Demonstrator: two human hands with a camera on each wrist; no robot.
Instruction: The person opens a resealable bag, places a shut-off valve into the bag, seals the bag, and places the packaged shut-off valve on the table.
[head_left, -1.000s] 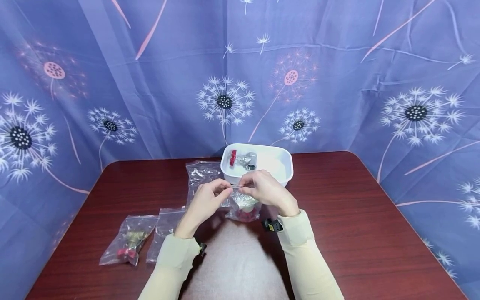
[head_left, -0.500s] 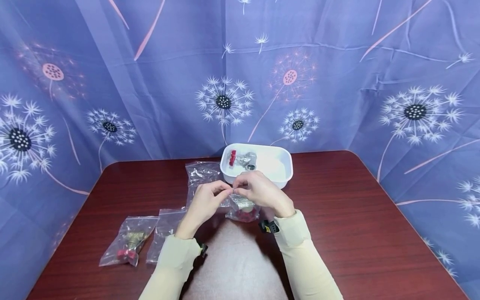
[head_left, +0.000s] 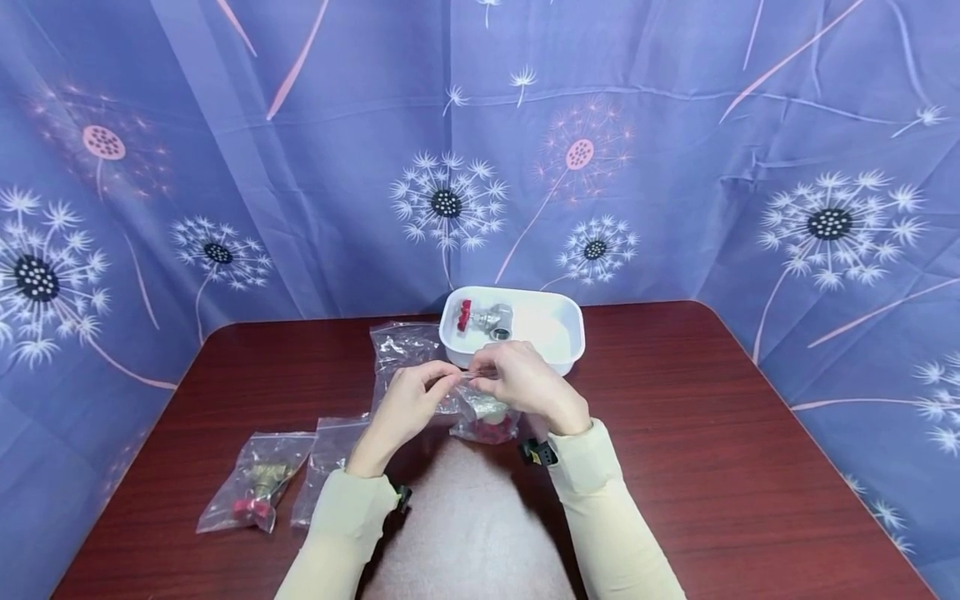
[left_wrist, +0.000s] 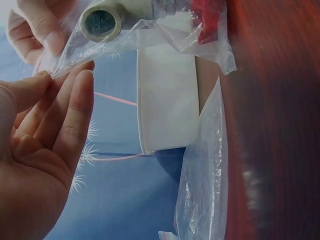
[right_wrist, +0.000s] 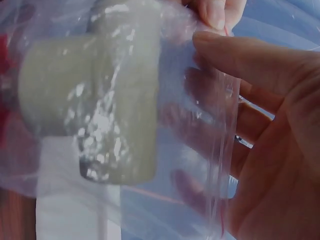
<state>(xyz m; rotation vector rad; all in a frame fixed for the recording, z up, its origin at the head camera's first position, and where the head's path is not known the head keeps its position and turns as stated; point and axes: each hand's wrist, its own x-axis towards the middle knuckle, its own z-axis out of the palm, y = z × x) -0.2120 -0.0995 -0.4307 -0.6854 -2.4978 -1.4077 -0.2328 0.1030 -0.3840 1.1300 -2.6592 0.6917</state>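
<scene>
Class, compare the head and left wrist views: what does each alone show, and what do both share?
Only the head view shows the silver valve in the white tray and the bagged valve lying left on the table. Only the left wrist view shows the round opening of the valve inside the pinched bag. Both share that bag, the tray, the left hand and the right hand.

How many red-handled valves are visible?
3: a bare valve in the white tray, a bagged valve the left hand and right hand hold, another bagged valve at left. Others may be hidden.
</scene>
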